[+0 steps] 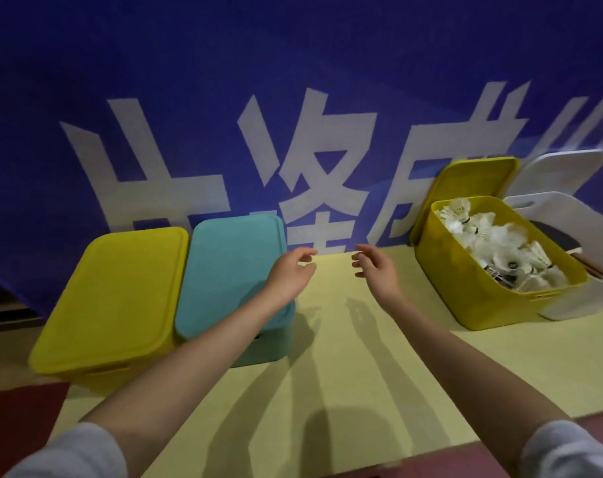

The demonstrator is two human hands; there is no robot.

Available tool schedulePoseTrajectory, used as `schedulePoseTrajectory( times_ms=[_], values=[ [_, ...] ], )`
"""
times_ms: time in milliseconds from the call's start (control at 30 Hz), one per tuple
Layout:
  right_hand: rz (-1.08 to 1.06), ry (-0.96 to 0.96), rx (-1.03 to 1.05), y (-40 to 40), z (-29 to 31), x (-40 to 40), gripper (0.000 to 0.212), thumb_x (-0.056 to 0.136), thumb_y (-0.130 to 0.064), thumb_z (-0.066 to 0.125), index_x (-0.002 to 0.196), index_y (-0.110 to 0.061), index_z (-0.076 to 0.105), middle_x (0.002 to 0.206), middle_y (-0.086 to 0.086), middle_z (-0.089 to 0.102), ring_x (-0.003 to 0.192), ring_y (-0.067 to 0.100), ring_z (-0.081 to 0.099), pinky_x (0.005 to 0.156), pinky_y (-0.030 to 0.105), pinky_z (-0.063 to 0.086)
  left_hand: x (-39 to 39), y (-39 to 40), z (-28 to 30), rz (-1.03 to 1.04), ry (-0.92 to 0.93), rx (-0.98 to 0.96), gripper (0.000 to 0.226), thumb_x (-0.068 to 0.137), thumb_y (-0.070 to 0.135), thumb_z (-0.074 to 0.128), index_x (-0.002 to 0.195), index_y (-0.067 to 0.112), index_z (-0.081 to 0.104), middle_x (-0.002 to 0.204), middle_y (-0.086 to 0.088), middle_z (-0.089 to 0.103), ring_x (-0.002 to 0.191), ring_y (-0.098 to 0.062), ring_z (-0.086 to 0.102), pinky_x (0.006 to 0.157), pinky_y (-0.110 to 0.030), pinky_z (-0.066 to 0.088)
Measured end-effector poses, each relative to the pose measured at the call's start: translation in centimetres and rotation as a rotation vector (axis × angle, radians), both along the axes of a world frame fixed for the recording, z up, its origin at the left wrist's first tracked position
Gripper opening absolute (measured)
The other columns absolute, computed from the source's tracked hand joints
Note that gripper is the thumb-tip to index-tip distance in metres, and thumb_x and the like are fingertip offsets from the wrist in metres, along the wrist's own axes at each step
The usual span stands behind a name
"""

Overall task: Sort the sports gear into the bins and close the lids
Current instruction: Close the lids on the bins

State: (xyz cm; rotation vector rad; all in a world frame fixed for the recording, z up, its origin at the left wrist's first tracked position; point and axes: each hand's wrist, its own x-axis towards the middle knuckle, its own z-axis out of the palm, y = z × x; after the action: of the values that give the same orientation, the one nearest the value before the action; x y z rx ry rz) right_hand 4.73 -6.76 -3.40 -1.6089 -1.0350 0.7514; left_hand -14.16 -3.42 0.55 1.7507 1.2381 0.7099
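Your left hand (289,274) and right hand (376,270): both loose, holding nothing, over bench (345,339) centre. Open yellow bin (482,298) at 2 o'clock, full of shuttlecocks (500,250): light, fragile feathers. Its lid (465,188) leans behind: stiff, likely light plastic; take by edges, press down evenly.

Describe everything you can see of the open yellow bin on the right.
The open yellow bin looks like matte plastic, rectangular with rounded corners and a rolled rim. It stands upright on the pale yellow mat, turned at an angle to the blue banner. It holds a heap of white feather shuttlecocks. Its yellow lid leans upright behind it against the banner. A white bin sits against its far right side. Neither hand touches it.
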Motion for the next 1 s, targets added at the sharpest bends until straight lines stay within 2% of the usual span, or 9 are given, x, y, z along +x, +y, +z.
schedulePoseTrajectory(
  times_ms=[133,233,400,467,533,633,733,800,1000],
  values=[
    [-0.030,-0.027,0.054,0.6,1.6,8.0,0.028,0.097,-0.016,0.049,0.124,-0.016,0.057,0.104,0.004,0.064,0.093,0.017,0.063,0.071,0.027,0.052,7.5,-0.1,2.3,-0.030,-0.200,0.024,0.029,0.094,0.011,0.049,0.115,0.028,0.059,0.109,0.006,0.062,0.100,-0.013,0.060,0.087,-0.030,0.051],
    [-0.007,-0.092,0.082,1.7,2.8,16.1,0.026,0.094,-0.012,0.050,0.118,-0.019,0.058,0.102,0.003,0.065,0.092,0.018,0.063,0.076,0.032,0.053,14.4,1.3,4.1,-0.017,-0.287,0.059,0.029,0.095,0.009,0.047,0.116,0.025,0.059,0.108,0.005,0.062,0.097,-0.012,0.061,0.086,-0.029,0.052],
    [-0.033,-0.215,0.043,3.5,4.9,29.5,0.027,0.094,-0.017,0.052,0.120,-0.020,0.059,0.091,-0.002,0.066,0.086,0.021,0.064,0.076,0.040,0.052,26.9,4.6,4.9,0.116,-0.275,-0.026,0.028,0.097,0.017,0.045,0.121,0.025,0.056,0.116,-0.003,0.059,0.101,-0.021,0.060,0.090,-0.040,0.052],
    [-0.062,-0.286,0.038,4.2,6.0,33.6,0.028,0.094,-0.016,0.050,0.120,-0.020,0.058,0.084,-0.003,0.063,0.075,0.021,0.059,0.068,0.036,0.049,30.8,5.7,4.8,0.156,-0.238,-0.060,0.031,0.096,0.017,0.045,0.125,0.022,0.054,0.117,-0.005,0.058,0.102,-0.022,0.059,0.091,-0.042,0.052],
    [-0.077,-0.368,-0.008,5.2,7.4,36.7,0.032,0.095,-0.015,0.046,0.126,-0.018,0.055,0.092,-0.001,0.060,0.073,0.015,0.056,0.066,0.031,0.044,33.7,6.5,4.9,0.178,-0.197,-0.080,0.034,0.095,0.017,0.045,0.129,0.019,0.052,0.118,-0.007,0.057,0.104,-0.022,0.057,0.094,-0.042,0.050],
    [-0.066,-0.501,-0.053,7.5,8.6,40.6,0.039,0.095,-0.018,0.045,0.133,-0.013,0.049,0.119,0.007,0.058,0.102,0.022,0.057,0.086,0.034,0.046,36.5,7.9,5.3,0.198,-0.141,-0.095,0.039,0.095,0.022,0.045,0.134,0.021,0.047,0.125,-0.006,0.055,0.107,-0.026,0.058,0.094,-0.041,0.050],
    [-0.080,-0.579,-0.027,9.6,9.6,43.1,0.043,0.094,-0.017,0.048,0.137,-0.009,0.045,0.137,0.012,0.049,0.128,0.028,0.043,0.106,0.041,0.035,38.0,9.9,5.9,0.237,-0.127,-0.105,0.040,0.096,0.026,0.043,0.136,0.022,0.044,0.124,-0.007,0.056,0.094,-0.026,0.060,0.078,-0.035,0.051],
    [-0.064,-0.628,-0.044,10.5,10.1,43.9,0.044,0.096,-0.019,0.048,0.139,-0.010,0.043,0.142,0.012,0.045,0.132,0.028,0.039,0.109,0.039,0.032,38.5,11.2,6.2,0.242,-0.090,-0.076,0.041,0.096,0.026,0.042,0.137,0.023,0.044,0.126,-0.010,0.057,0.104,-0.029,0.059,0.083,-0.035,0.049],
    [0.023,-0.793,-0.123,13.1,8.3,45.2,0.045,0.099,-0.034,0.044,0.141,-0.017,0.041,0.144,0.008,0.044,0.133,0.026,0.039,0.110,0.044,0.032,40.0,13.6,5.7,0.160,-0.085,-0.034,0.041,0.100,0.026,0.040,0.141,0.024,0.041,0.142,-0.003,0.045,0.125,-0.021,0.046,0.092,-0.029,0.040]
  ],
)
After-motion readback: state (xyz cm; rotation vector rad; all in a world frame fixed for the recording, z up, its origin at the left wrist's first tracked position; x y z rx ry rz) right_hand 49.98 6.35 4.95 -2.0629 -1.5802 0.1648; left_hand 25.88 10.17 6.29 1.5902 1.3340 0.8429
